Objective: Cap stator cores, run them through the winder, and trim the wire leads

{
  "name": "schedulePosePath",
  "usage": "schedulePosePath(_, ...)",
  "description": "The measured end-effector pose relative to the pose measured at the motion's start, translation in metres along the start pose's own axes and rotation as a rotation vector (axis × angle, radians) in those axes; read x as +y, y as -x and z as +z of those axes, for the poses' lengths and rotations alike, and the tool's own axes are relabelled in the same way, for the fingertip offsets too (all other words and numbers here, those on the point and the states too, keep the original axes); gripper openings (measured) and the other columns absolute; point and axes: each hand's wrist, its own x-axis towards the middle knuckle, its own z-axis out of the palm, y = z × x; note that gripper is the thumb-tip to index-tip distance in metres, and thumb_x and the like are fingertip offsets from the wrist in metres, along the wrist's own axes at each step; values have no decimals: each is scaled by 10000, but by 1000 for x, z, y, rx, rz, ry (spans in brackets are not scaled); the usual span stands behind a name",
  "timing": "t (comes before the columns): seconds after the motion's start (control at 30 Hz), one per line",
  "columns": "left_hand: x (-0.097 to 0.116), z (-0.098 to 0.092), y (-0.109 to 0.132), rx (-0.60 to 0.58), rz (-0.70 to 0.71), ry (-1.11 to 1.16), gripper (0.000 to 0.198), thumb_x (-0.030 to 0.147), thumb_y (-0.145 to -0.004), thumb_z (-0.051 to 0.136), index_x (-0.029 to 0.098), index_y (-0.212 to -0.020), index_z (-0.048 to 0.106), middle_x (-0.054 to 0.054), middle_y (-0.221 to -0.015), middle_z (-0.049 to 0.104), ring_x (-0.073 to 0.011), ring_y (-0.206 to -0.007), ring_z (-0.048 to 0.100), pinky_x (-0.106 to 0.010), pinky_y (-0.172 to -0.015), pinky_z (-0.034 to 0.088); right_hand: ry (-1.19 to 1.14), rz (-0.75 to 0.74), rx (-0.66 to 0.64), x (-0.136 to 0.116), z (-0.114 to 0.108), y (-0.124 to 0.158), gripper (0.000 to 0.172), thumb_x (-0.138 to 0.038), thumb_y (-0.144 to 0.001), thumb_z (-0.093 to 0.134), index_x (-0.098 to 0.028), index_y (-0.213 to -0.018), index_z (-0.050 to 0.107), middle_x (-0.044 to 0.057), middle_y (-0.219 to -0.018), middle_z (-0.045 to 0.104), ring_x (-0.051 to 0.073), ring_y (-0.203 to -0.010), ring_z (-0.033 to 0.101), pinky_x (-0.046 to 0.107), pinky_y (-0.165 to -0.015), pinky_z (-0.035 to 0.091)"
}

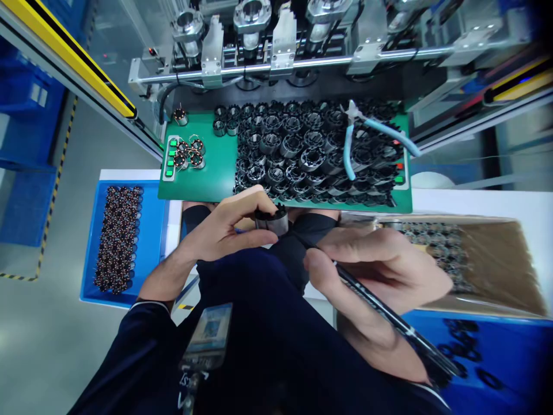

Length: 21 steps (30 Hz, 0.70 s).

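My left hand (224,227) is closed around a small round black-and-silver stator core (272,219), held over my lap just below the green mat's front edge. My right hand (375,271) pinches a thin black pen-like tool (389,316), its tip pointing up-left toward the core. The tool's tail runs down to the right past my wrist. Both sleeves are dark blue.
A green mat (216,167) carries a heap of several black cores (311,153), a few copper-wound ones (190,153) and light blue pliers (367,138). A blue tray (151,242) of wound parts lies left, a cardboard box (496,259) right, a blue bin (510,357) below it. Machine heads (250,23) stand behind.
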Motion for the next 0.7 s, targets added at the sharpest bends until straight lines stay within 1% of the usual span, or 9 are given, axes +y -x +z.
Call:
schedulePosePath(0.07,0,2,-3,-14,20,-9,302,466,-1102,934,264,-1209,736,-17,-1039,660,-186,-921,589,-352,-844,471,26,-48,-26,-2,-2,2,264,-110,-898,995,-272,-949,793,-38,-843,831,171,-656,786,324,-642,634)
schedulePosePath(0.13,0,4,-5,-33,33,-13,297,445,-1102,934,263,-1221,732,-21,-1054,664,-187,-933,605,-345,-840,487,55,-62,-52,0,-5,5,261,-71,-921,953,-268,-992,799,-14,-890,846,181,-690,801,335,-649,629)
schedulePosePath(0.2,-1,5,-7,-44,36,-9,290,423,-1100,936,265,-1228,730,-25,-1070,670,-187,-949,625,-337,-830,500,54,-62,-65,4,-7,7,249,-89,-925,965,-258,-1014,807,3,-927,860,187,-714,811,350,-656,630)
schedulePosePath(0.27,0,6,-8,-48,40,-6,296,415,-1094,943,266,-1232,727,-26,-1082,673,-183,-957,633,-330,-828,510,24,-69,-50,7,-7,9,244,-115,-925,980,-257,-1017,805,0,-927,854,183,-709,800,371,-667,632)
schedulePosePath(0.37,2,7,-8,-56,42,-20,309,415,-1090,950,271,-1236,720,-26,-1091,673,-180,-964,634,-330,-847,521,16,-38,-30,8,-5,11,234,-121,-956,959,-288,-1017,808,-4,-913,844,201,-708,792,423,-683,633)
schedulePosePath(0.47,5,7,-7,-60,25,-41,300,434,-1093,941,284,-1230,722,-31,-1085,676,-188,-946,635,-336,-833,532,58,-16,-46,5,-4,10,235,-166,-978,979,-327,-1018,812,6,-905,849,237,-700,791,462,-649,625)
schedulePosePath(0.57,5,7,-6,-42,-4,-67,317,507,-1096,924,281,-1201,727,-42,-1070,681,-201,-931,636,-348,-823,542,63,-18,-47,1,-4,8,241,-215,-980,1003,-318,-979,785,-8,-854,822,222,-650,756,445,-600,581)
schedulePosePath(0.63,4,7,-6,-39,-20,-81,347,552,-1097,915,275,-1182,724,-48,-1068,694,-202,-928,639,-349,-826,540,62,-4,-69,-2,-6,7,246,-201,-991,989,-293,-961,763,-16,-846,804,195,-649,742,411,-611,572)
schedulePosePath(0.7,3,7,-5,-39,-17,-84,354,553,-1098,917,270,-1180,719,-48,-1083,708,-195,-936,642,-341,-841,534,67,-15,-116,-4,-9,7,255,-159,-980,981,-266,-954,751,-15,-847,800,177,-660,745,377,-630,585)
